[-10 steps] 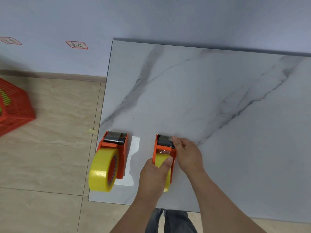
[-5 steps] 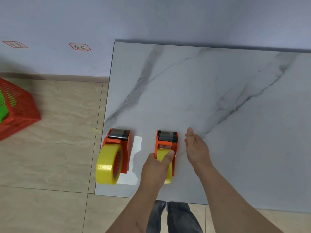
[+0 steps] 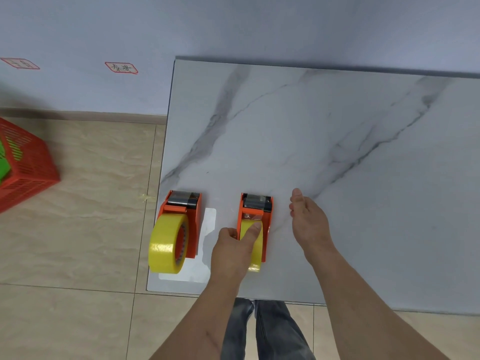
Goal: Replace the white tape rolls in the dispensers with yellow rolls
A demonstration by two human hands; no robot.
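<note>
Standing on the marble table (image 3: 337, 152), near its front left corner, are two orange tape dispensers, each loaded with a yellow roll. The left dispenser (image 3: 193, 224) sits at the table's left edge, partly on a white sheet (image 3: 207, 245), and its yellow roll (image 3: 166, 245) overhangs that edge toward the floor. The right dispenser (image 3: 255, 216) stands just beside the sheet, further in from the edge, cutter end pointing toward the wall. The left hand (image 3: 233, 252) is clamped around the right dispenser's yellow roll (image 3: 253, 255), thumb pressed on the top of the roll, fingers wrapped round its left side. The right hand (image 3: 309, 224) is free, fingers loosely extended, just right of that dispenser and clear of it; whether it rests on the table cannot be told. Left of the table, on the tiled floor, stands a red basket (image 3: 28, 165) holding something green.
</note>
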